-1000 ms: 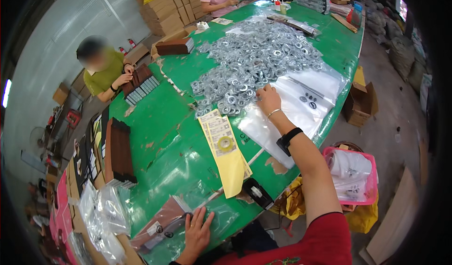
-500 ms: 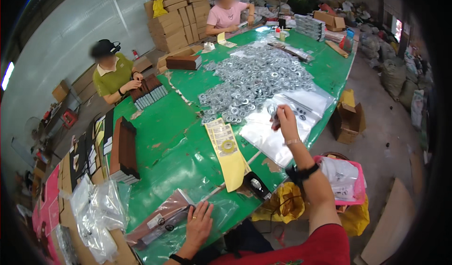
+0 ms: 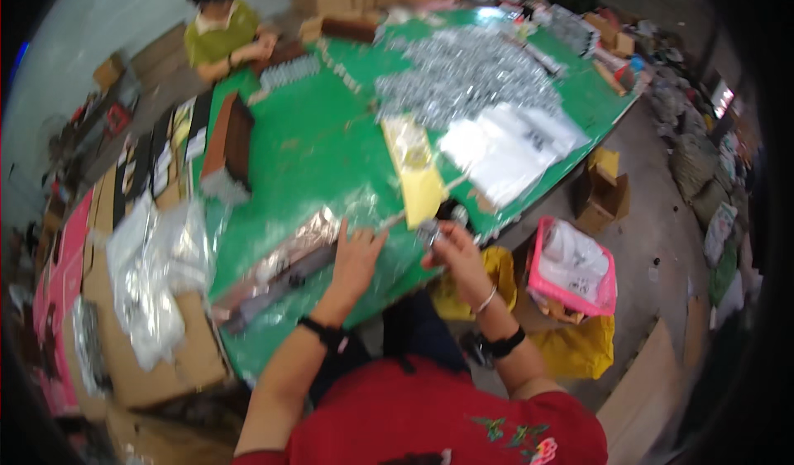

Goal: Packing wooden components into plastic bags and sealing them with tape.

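My left hand (image 3: 357, 258) rests at the near end of a clear plastic bag (image 3: 277, 275), its fingers apart. Inside that bag lies a long brown and grey piece. My right hand (image 3: 457, 257) is raised by the table's near edge, to the right of my left hand. It pinches a small clear packet (image 3: 429, 232) whose contents are blurred. Just beyond lie a yellow label sheet (image 3: 420, 186) and a black object (image 3: 452, 211), partly hidden by my right hand.
A heap of small clear packets (image 3: 471, 76) covers the far middle of the green table (image 3: 306, 159). White plastic bags (image 3: 504, 151) lie nearer. A brown stack (image 3: 227, 147) and loose clear bags (image 3: 157, 275) are at left. A pink basket (image 3: 542, 279) stands right. Two people sit across.
My right hand has come back from over the white bags toward my left hand, with the small packet in it. My left hand has lifted its fingers somewhat. The view has shifted downward.
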Tool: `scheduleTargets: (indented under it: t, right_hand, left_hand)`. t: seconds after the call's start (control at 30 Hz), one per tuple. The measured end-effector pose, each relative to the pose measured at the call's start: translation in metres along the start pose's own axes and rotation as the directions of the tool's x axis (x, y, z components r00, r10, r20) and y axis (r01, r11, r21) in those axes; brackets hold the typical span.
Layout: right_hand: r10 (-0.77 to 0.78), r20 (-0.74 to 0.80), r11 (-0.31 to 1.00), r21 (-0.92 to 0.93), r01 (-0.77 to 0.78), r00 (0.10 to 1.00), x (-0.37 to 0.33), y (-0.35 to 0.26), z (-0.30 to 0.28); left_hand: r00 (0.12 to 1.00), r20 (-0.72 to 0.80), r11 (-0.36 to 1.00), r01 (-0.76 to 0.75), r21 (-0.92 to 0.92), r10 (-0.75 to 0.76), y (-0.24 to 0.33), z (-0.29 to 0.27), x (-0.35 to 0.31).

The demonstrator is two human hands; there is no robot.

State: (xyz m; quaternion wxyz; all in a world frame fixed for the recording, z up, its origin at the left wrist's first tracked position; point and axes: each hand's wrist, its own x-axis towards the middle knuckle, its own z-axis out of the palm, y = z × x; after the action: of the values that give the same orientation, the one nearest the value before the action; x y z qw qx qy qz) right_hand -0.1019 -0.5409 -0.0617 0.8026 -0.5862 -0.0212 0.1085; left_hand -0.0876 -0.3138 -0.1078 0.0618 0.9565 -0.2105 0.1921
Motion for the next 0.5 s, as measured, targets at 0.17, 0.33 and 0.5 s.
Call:
scheduleTargets:
  t: [0.17,0.33,0.5]
  right_hand:
    - [-0.062,-0.035,0.998,-0.033,0.061,0.997,0.017,0.013,0.013]
    - [-0.165,-0.073,0.984,0.05,0.169,0.984,0.05,0.012,0.047]
    - [-0.185,-0.015,0.979,0.084,0.186,0.983,0.078,0.001,0.072]
  left_hand:
    - [0.977,-0.197,0.988,0.049,-0.149,-0.079,-0.004,-0.025,0.002]
    - [0.945,-0.296,0.969,0.072,-0.236,-0.142,-0.001,-0.046,-0.008]
    - [0.921,-0.307,0.936,0.136,-0.323,-0.24,0.005,-0.048,-0.012]
